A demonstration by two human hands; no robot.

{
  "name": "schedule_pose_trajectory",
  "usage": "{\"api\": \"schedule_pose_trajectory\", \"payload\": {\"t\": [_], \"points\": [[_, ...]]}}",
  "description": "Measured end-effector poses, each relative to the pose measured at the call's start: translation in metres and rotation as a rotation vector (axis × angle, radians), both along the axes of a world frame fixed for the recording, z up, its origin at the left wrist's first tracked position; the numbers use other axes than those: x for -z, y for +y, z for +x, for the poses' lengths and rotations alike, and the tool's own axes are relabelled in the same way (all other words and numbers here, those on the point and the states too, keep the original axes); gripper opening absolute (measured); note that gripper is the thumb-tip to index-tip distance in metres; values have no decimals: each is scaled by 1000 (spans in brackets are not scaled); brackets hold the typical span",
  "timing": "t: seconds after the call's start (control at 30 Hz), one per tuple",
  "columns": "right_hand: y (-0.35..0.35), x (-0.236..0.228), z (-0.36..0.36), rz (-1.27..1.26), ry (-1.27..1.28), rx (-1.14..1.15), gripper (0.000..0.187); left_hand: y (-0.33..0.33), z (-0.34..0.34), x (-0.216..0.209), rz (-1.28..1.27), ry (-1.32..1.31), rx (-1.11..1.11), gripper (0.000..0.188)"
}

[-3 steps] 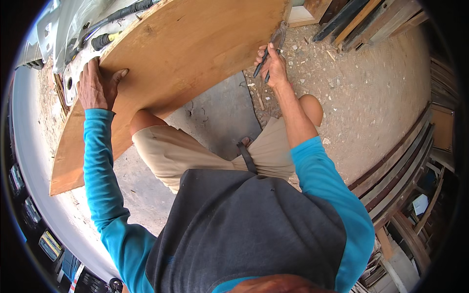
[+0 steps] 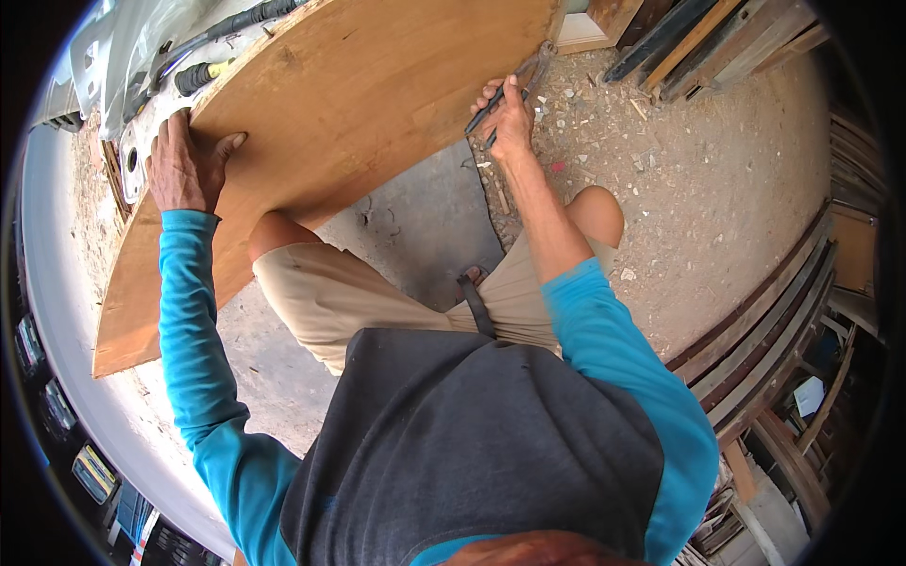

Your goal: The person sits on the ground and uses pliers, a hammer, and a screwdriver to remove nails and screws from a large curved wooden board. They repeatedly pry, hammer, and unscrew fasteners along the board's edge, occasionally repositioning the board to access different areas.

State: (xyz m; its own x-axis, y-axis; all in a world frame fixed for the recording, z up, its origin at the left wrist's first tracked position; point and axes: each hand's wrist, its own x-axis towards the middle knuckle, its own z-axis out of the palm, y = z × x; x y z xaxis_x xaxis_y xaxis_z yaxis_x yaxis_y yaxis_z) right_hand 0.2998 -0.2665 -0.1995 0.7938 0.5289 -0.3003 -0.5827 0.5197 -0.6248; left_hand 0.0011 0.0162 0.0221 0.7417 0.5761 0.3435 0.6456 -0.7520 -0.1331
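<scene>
Wooden board point(image 2: 368, 90) tilted over the floor point(image 2: 727, 179), pincers point(image 2: 485, 112) at its right end
The left hand point(image 2: 184, 168) is clamped over the board's edge, thumb on its face, probably to steady it near the left knee point(image 2: 279, 234); the right hand point(image 2: 508, 124) is closed around the pincers' black handles, leaving their head free; a dark sheet point(image 2: 425, 212) lies beneath

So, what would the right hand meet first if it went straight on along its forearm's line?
Likely the wooden board, ahead of the right hand in the picture; depth is unclear, so it might pass above.
</scene>
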Motion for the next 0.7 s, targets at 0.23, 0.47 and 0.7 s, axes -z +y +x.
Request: {"api": "schedule_pose_trajectory", "payload": {"t": [0.23,0.47,0.7], "points": [[11,-29,-8,87,125,146,37,-9,-2,16,-22,-6,4,76],[-97,-50,42,-557,-162,-301,39,-19,0,15,-39,-38,27,76],[-151,-77,126,-268,20,-777,39,-12,-6,17,-73,-41,25,73]]}}
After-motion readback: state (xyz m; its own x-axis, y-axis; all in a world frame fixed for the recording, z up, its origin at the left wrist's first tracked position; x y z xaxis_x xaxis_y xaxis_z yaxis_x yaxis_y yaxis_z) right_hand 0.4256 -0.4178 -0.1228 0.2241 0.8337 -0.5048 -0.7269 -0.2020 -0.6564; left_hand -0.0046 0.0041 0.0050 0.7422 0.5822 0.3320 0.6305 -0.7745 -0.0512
